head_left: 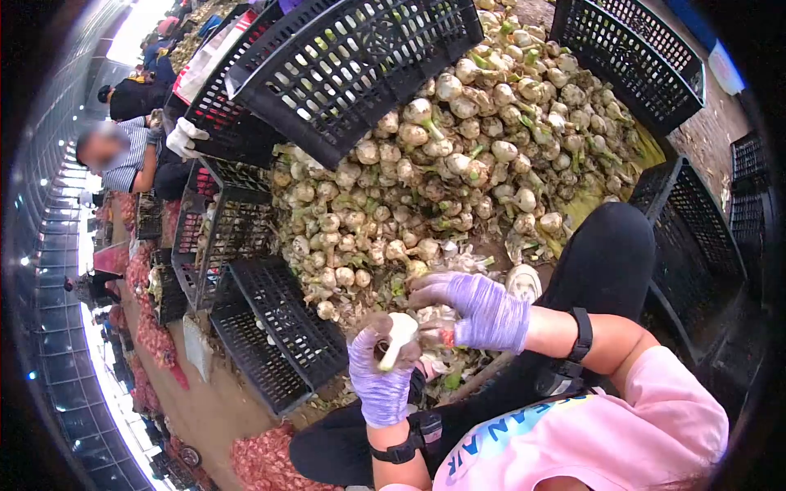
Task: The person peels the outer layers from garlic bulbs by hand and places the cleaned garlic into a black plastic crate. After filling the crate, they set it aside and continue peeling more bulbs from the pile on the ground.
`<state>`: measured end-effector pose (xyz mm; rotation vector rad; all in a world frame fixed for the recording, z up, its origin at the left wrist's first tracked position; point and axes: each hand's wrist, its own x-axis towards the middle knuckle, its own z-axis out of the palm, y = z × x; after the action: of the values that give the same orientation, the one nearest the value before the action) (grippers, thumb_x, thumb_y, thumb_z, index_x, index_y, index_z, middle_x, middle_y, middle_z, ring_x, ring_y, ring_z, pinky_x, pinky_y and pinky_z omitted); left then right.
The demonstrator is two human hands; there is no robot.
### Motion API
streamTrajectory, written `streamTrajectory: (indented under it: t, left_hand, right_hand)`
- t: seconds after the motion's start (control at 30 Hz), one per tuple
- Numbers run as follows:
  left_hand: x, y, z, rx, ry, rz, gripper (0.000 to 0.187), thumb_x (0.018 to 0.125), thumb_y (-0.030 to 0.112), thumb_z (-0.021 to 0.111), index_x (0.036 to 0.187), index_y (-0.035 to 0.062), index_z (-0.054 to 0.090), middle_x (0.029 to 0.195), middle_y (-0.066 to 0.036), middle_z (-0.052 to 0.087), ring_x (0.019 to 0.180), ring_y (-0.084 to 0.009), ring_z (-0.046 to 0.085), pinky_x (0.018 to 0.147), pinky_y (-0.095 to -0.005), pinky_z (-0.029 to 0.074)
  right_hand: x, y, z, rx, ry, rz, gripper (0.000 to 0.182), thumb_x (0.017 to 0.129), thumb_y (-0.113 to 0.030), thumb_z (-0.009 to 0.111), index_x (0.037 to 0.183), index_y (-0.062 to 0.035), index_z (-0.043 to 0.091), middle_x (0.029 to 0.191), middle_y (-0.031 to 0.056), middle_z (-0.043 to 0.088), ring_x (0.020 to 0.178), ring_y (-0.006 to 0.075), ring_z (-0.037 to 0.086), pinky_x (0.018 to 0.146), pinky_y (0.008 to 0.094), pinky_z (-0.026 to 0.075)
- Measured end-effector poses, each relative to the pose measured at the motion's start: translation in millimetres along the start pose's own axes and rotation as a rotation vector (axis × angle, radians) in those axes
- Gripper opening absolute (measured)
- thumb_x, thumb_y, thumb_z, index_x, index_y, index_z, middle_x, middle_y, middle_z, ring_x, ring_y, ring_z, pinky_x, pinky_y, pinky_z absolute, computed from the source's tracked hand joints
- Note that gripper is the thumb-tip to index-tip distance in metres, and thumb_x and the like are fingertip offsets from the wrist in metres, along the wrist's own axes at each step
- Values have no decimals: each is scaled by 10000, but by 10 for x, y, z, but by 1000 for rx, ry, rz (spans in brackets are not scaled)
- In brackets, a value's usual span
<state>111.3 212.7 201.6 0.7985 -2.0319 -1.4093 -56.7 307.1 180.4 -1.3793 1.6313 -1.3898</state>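
Note:
My left hand [381, 372], in a purple-and-white glove with dirty fingertips, is closed around a peeled white garlic bulb [401, 331] with a short stem pointing down. Just right of the bulb is my right hand [471, 307], gloved alike, its fingers curled toward it. A small reddish bit shows beneath those fingers; what they hold is hidden. Beyond both hands spreads a large heap of garlic bulbs [442, 164], many soil-stained, with cut stems. Loose papery skins [458, 262] lie at the heap's near edge.
Black plastic crates surround the heap: a tilted one [360, 65] above, one [630, 57] at upper right, one [278, 327] at left and one [696, 237] at right. Red mesh sacks [270, 458] lie at lower left. Another person [123, 155] with white gloves works at upper left.

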Motion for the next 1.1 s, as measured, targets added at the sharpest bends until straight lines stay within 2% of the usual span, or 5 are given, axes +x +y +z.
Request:
streamTrajectory:
  t: [0.33, 0.4, 0.87, 0.93, 1.1]
  left_hand:
    - [-71, 192, 131, 363, -46, 169, 309, 700, -27, 682, 968, 95, 588, 1017, -92, 559, 931, -220, 548, 803, -333, 464]
    - [-168, 162, 118, -170, -44, -291, 263, 711, -2, 699, 939, 77, 593, 1063, -101, 557, 958, -212, 545, 819, -337, 465]
    - [-161, -46, 82, -588, 79, -227, 222, 707, -58, 659, 762, 113, 528, 1077, -106, 548, 941, -232, 562, 774, -343, 477]
    - [-167, -33, 152, -674, 76, -251, 226, 708, -4, 696, 735, 106, 500, 1110, -80, 533, 959, -224, 557, 769, -340, 501]
    - [-137, -92, 136, -1008, 136, -253, 342, 692, 82, 742, 951, 93, 518, 1064, -53, 524, 954, -222, 554, 787, -350, 546]
  right_hand:
    - [-14, -36, 108, -314, -73, 32, 328, 720, -191, 625, 1001, -29, 573, 1049, 159, 547, 937, 333, 554, 784, 410, 454]
    - [1, 81, 152, -127, 54, 39, 252, 711, -213, 607, 880, -26, 598, 851, 161, 595, 814, 320, 595, 699, 403, 474]
    - [-20, 14, 92, 192, 46, -70, 360, 785, -249, 671, 1010, -15, 516, 862, 107, 596, 786, 205, 603, 673, 312, 482]
    - [7, -24, 46, 985, 153, 511, 319, 806, -266, 651, 963, -23, 517, 861, 88, 596, 742, 176, 598, 661, 291, 484]
    - [43, 57, -66, 824, 161, 419, 214, 816, -230, 627, 882, -44, 546, 784, 32, 574, 705, 94, 536, 612, 254, 443]
